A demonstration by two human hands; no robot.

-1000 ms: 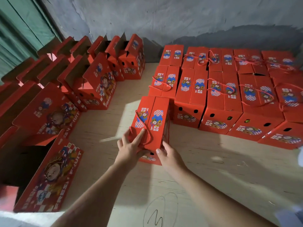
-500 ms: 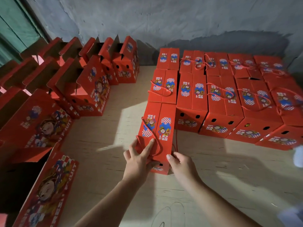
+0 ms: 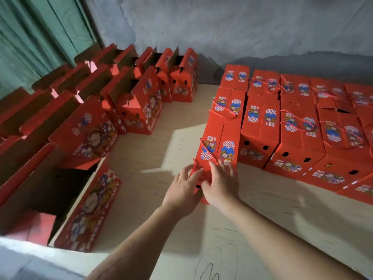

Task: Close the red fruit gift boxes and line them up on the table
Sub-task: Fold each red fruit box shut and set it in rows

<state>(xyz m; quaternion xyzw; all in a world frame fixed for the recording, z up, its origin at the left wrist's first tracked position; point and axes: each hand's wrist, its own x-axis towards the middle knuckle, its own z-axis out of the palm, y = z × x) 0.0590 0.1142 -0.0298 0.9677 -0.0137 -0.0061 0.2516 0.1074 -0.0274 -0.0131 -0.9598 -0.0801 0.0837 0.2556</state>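
Both hands have let go of the rope handle since half a second ago. Back then the left hand was pinching the cord and the right one was cupped on the near end of the box; now the left hand (image 3: 182,187) and right hand (image 3: 221,183) are spread flat with fingers straight, side by side and nearly touching each other, laid against the near end of the closed box (image 3: 219,144). They're a bit motion-blurred, so I can't tell how firmly they press.

That closed box sits at the near end of the leftmost column of closed boxes (image 3: 298,118), right behind the next one in line and just beside the column to its right. Its red cord handle (image 3: 206,152) now lies loose across the lid instead of being held up.

The view has also swung up and a little left, so more of the green curtain (image 3: 38,35) and grey wall (image 3: 222,25) shows than before.

The open boxes (image 3: 139,102) stand in rows on the left of the table (image 3: 153,150), flaps up, same as earlier. A pen scribble (image 3: 210,269) marks the table near the front edge.
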